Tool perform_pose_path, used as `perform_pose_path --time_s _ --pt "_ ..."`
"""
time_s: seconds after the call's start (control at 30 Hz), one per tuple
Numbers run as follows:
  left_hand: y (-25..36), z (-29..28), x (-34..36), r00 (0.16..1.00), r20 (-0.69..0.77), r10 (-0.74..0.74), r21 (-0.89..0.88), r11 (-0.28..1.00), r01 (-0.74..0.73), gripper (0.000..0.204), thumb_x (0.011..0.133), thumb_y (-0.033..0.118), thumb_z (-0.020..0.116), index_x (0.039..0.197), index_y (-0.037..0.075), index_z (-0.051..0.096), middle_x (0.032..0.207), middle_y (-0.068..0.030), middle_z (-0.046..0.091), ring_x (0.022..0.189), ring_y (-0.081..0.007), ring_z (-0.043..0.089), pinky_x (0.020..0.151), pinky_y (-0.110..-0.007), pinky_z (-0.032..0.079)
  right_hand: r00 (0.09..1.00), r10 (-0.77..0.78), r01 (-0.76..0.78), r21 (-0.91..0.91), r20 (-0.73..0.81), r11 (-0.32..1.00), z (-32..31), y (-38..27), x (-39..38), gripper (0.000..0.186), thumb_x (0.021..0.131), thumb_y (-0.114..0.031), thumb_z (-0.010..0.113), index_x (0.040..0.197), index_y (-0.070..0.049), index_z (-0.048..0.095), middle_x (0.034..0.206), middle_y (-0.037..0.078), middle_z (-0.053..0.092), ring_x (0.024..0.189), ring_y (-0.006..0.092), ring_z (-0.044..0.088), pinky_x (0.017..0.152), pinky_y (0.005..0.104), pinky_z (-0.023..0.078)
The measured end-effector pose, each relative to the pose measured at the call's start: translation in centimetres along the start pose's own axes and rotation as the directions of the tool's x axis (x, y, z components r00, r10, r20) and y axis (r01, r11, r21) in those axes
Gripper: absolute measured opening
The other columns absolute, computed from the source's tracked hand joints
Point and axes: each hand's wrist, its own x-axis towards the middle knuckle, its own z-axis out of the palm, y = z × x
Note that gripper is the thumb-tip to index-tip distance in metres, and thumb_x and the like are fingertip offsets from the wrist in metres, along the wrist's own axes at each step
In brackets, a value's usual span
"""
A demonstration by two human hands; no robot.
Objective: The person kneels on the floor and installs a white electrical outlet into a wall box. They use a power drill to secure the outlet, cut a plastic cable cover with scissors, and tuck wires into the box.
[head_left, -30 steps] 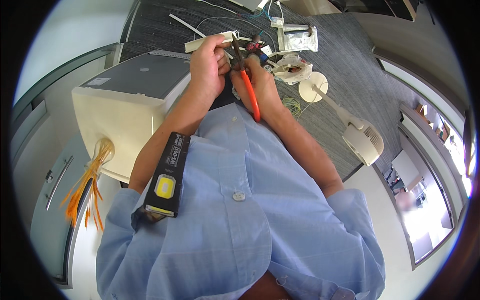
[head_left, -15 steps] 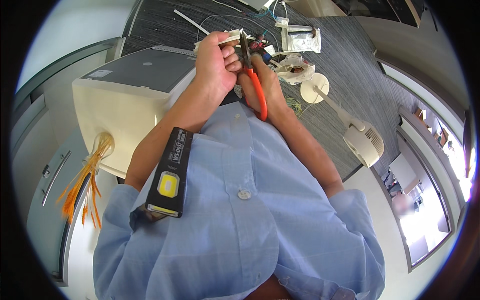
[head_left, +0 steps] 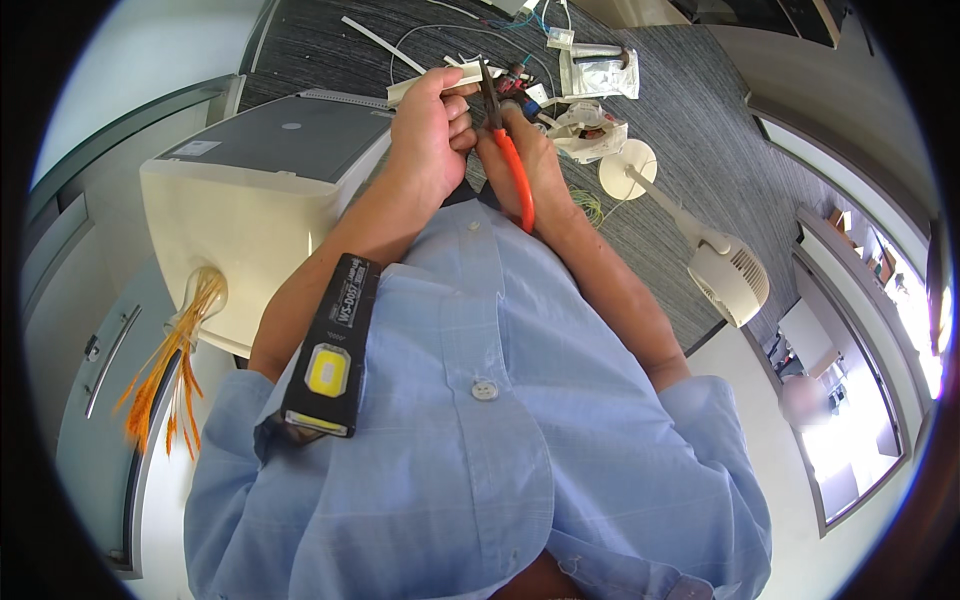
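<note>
trimming of a white strip point(head_left: 403, 92) with an orange-handled cutter point(head_left: 506, 145), seen from the wearer's head. the step in hand appears to be a cut at the strip's right end: the left hand point(head_left: 432, 135) pinches the strip between thumb and curled fingers, above the floor point(head_left: 690, 125), while the right hand point(head_left: 530, 160) is wrapped around the cutter's handles, its dark blades pointing away from the body, beside that end. whether the blades touch the strip, or how far they are parted, cannot be told. the next move probably calls for a steady left pinch, the strip's edge set squarely between the blades, and a firm squeeze of the right hand, with the left fingertips kept clear. compared with the frame one second earlier, both hands and the cutter lie slightly farther right; compared with half a second earlier, the strip shows a broader face, while both grips remain the same.
</note>
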Motion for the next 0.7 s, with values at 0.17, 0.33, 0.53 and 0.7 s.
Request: perform_pose_path --time_s 0.17,0.33,0.53,0.7 --pt "0.0 -0.9 -0.3 1.000 0.011 0.027 0.048 0.998 -0.027 0.024 0.093 0.027 0.065 0.088 0.004 0.062 0.059 0.0084 0.036 0.048 -0.0055 0.027 0.047 -0.024 0.022 0.998 0.012 -0.017 0.078 0.061 0.997 0.2 0.8 0.1 0.027 0.095 -0.021 0.062 0.112 0.000 0.060 0.086 0.019 0.071 0.082 0.0364 0.072 0.075 0.0435 0.056" --pt "-0.1 -2.0 -0.5 1.000 -0.012 0.028 0.047 0.999 -0.027 0.024 0.093 0.028 0.066 0.088 0.005 0.063 0.059 0.0085 0.036 0.049 -0.0056 0.027 0.047 -0.024 0.022 0.995 0.024 -0.032 0.081 0.093 0.996 -0.7 0.4 -0.3 0.034 0.092 -0.021 0.062 0.119 0.000 0.060 0.094 0.018 0.073 0.087 0.0329 0.072 0.081 0.0420 0.056" --pt "-0.1 -1.6 -1.0 0.998 0.047 0.038 0.042 0.998 -0.040 0.023 0.093 0.028 0.066 0.088 0.005 0.064 0.058 0.0086 0.035 0.049 -0.0050 0.027 0.047 -0.025 0.021 0.991 0.017 -0.021 0.027 0.135 0.999 -1.1 -1.1 -0.5 0.033 0.092 -0.021 0.063 0.117 0.000 0.057 0.103 0.021 0.072 0.094 0.0363 0.072 0.084 0.0439 0.055" --pt "-0.2 -0.7 -1.9 0.995 0.054 0.087 0.085 0.992 -0.091 0.024 0.094 0.029 0.065 0.088 0.005 0.066 0.059 0.0096 0.034 0.050 -0.0040 0.027 0.048 -0.024 0.020 0.989 0.018 -0.020 0.014 0.148 1.000 -1.1 -1.5 -0.3 0.029 0.092 -0.020 0.062 0.113 -0.002 0.052 0.103 0.023 0.072 0.096 0.0431 0.071 0.084 0.0484 0.054"
